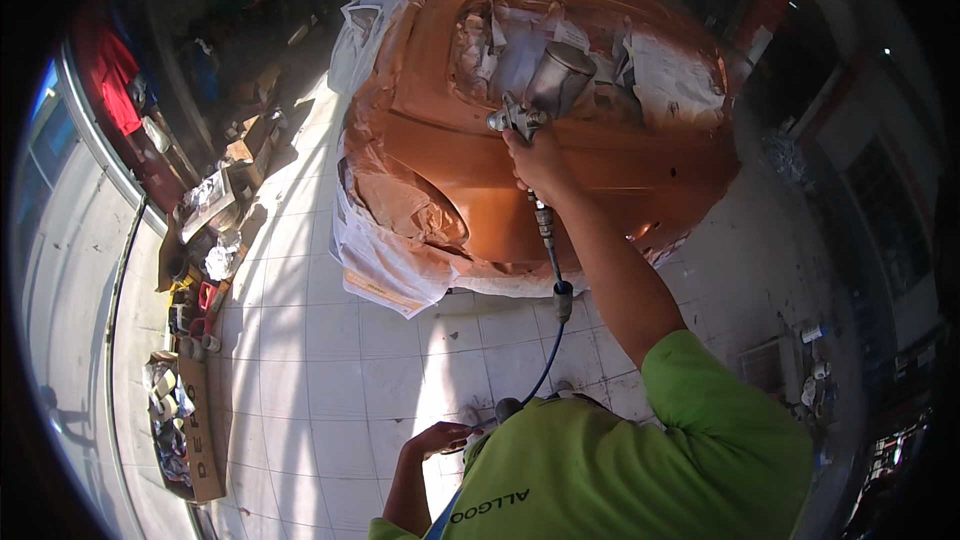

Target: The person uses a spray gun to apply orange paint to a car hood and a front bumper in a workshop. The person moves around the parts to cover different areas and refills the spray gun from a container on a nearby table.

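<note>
A floor (345, 380) of pale square tiles, streaked with sunlight, runs beneath everything. On it stands an orange car body (560, 180), its near end facing the person, with white sheeting (385, 255) hanging along its left and lower edges and masking paper (680, 85) filling the window opening. Well apart, to the left, a cardboard box (208, 430) stands crammed with small items. A blue hose (549, 365) curves up from beside the person's body to a coupling (545, 225) below the spray gun (519, 120). The gun is held out in front of the car's near end, just below the window opening as seen from above. Its long axis runs from the metal head, farthest from the person, back through the handle to the coupling, slanting slightly rightward toward the person; which way the nozzle faces is unclear. A silvery cup (560, 80) leans from the head, away and to the right. The right grip (543, 162) is wrapped round the handle. The left grip (445, 437) is low beside the hose, fingers bent; whether they close on it cannot be told.
</note>
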The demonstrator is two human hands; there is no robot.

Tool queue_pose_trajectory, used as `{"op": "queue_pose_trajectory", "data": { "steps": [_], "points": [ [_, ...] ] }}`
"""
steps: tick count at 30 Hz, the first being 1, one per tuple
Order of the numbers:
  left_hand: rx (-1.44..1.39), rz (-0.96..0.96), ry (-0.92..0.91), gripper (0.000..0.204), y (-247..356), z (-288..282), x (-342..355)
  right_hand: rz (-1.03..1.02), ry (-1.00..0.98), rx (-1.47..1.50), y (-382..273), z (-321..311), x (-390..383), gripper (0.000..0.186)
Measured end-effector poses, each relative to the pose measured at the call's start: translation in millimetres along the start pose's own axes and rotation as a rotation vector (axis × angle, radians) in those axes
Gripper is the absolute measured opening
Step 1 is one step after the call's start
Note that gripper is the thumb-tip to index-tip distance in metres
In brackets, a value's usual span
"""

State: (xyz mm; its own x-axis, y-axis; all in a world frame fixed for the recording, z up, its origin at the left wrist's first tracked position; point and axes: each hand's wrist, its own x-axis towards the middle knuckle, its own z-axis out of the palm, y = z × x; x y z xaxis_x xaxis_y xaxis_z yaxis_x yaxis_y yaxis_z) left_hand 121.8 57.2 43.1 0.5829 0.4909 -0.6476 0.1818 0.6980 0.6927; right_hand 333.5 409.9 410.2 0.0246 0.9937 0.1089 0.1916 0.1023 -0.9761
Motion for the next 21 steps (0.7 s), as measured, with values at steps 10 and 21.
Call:
{"op": "queue_pose_trajectory", "data": {
  "steps": [10, 21],
  "points": [
    [0.301, 0.006, -0.224, 0.036, 141, 27, 59, -0.353, 0.344, -0.411, 63, -254, -19, 0.043],
    [0.433, 0.082, -0.279, 0.040, 266, 159, 219, -0.179, 0.506, -0.713, 122, -540, 16, 0.051]
  ]
}}
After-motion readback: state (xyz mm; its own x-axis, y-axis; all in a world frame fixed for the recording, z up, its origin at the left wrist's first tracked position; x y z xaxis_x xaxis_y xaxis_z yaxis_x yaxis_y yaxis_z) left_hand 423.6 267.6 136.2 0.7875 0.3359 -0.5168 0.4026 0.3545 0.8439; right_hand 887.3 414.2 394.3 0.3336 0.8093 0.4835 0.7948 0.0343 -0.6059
